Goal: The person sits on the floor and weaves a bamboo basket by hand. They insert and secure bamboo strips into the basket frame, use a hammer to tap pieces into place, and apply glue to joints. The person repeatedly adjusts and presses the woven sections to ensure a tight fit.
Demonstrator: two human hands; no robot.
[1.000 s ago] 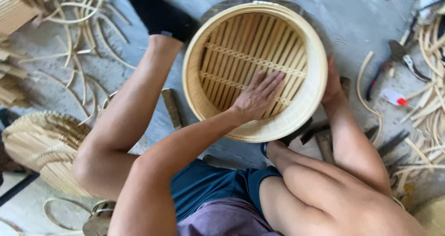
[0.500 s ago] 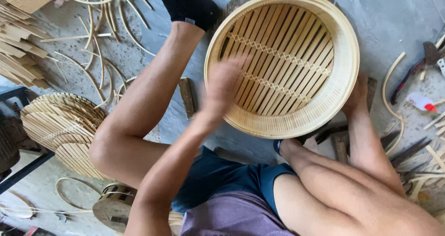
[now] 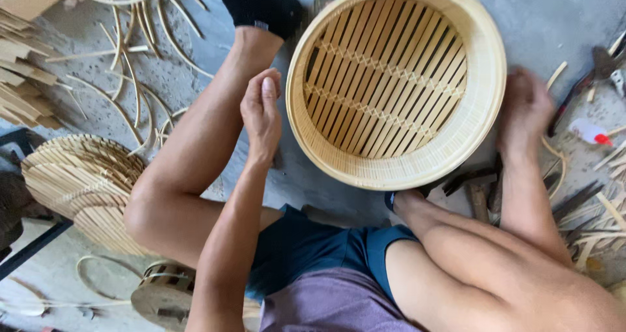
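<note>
Seated on the concrete floor (image 3: 561, 12), legs drawn around the work. Round bamboo steamer basket (image 3: 396, 84) lies on the floor between the knees, open side up, its slatted base crossed by two woven bindings.

Left hand (image 3: 262, 113): just outside the basket's left rim, near but apart from it, fingers (image 3: 268, 87) closed together loosely, holding nothing that shows. Right hand (image 3: 525, 113): blurred, at the basket's right rim; cannot tell whether it grips the wall or rests beside it, fingers unclear.

Around: stack of slatted bamboo discs (image 3: 81, 182) to the left, loose curved bamboo strips (image 3: 124, 84) above them, dark hand tools (image 3: 473, 182) lying below the basket, more tools and offcuts at far right (image 3: 587, 77).

Judgement on handling: the basket looks light and springy, so it should be steadied with both palms on opposite sides of the rim, pressing evenly, and turned by the wall, not the slats. The left hand needs contact before any turn, or the ring may skid on the floor.
</note>
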